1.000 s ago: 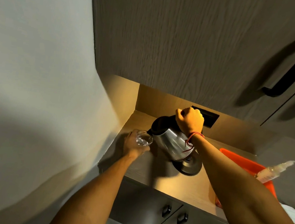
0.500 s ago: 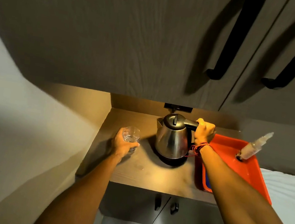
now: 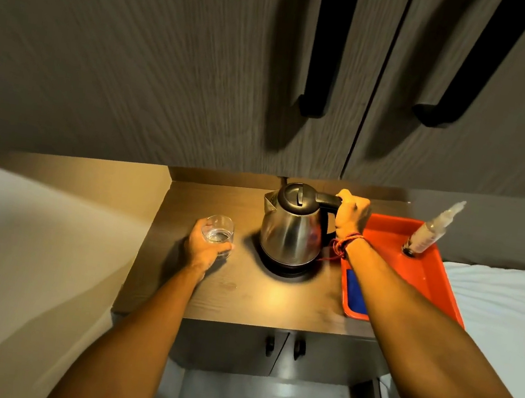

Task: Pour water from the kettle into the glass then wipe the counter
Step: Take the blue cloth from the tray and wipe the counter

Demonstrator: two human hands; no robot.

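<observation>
A steel kettle (image 3: pixel 290 233) with a black lid stands upright on its round black base on the dark wooden counter (image 3: pixel 261 296). My right hand (image 3: pixel 350 214) is wrapped around the kettle's black handle. To the left, a clear glass (image 3: pixel 217 231) with a little water rests on the counter, and my left hand (image 3: pixel 203 248) grips it from the near side. A blue cloth (image 3: pixel 354 291) lies in the near corner of the orange tray (image 3: pixel 428 283), partly hidden by my right forearm.
A spray bottle (image 3: pixel 432 229) leans in the orange tray's far corner. Upper cabinet doors with black handles (image 3: pixel 323 45) overhang the counter. A pale wall closes off the left. White bedding (image 3: pixel 500 320) lies to the right. Lower cabinet doors (image 3: pixel 284 347) sit below the counter.
The kettle has gone from tilted over the glass to upright on its base. The glass has come down onto the counter to the left. The view has swung to the right.
</observation>
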